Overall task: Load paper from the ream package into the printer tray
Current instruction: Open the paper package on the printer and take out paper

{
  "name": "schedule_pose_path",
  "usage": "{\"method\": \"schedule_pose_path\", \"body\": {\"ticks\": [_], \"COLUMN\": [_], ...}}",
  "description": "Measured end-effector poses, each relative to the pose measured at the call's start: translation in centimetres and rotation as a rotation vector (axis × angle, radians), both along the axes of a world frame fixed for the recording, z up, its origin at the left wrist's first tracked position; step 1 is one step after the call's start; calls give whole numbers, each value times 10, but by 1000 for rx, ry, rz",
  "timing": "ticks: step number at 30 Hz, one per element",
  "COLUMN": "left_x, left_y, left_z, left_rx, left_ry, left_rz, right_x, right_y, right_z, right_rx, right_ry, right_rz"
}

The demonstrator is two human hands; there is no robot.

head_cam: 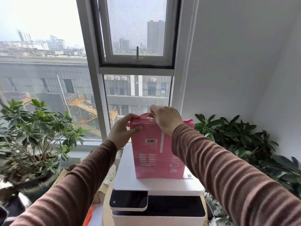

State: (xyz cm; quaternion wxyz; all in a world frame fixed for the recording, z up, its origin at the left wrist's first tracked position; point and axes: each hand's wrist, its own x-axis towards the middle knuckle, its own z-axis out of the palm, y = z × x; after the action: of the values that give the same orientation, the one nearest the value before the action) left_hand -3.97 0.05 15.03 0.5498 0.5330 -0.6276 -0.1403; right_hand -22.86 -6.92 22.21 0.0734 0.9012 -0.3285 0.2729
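A pink ream package stands upright on the flat white top of the printer, in front of the window. My left hand grips the package's upper left corner, thumb pressed on its front face. My right hand reaches over the top edge and pinches a curled pink wrapper flap near the middle. The printer's black control panel and dark front slot face me below. No paper tray is visible as open.
A large potted plant stands to the left of the printer, and leafy plants crowd the right side against the white wall. The window is directly behind the package. Cardboard and orange items lie low on the left.
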Motion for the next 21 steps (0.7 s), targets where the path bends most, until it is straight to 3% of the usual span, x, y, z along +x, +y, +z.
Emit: {"method": "schedule_pose_path", "body": {"ticks": [4, 10, 14, 21], "left_x": [0, -2, -2, -5], "left_y": [0, 3, 6, 11], "left_z": [0, -3, 0, 1], "left_rx": [4, 7, 38, 58], "left_ry": [5, 10, -15, 11], "left_rz": [-9, -1, 15, 33], "right_x": [-30, -47, -36, -93], "right_y": [-3, -4, -15, -19], "right_z": [-6, -6, 2, -8], "right_rx": [83, -163, -27, -25], "right_ry": [-63, -7, -36, 26], "right_rz": [41, 10, -83, 84]}}
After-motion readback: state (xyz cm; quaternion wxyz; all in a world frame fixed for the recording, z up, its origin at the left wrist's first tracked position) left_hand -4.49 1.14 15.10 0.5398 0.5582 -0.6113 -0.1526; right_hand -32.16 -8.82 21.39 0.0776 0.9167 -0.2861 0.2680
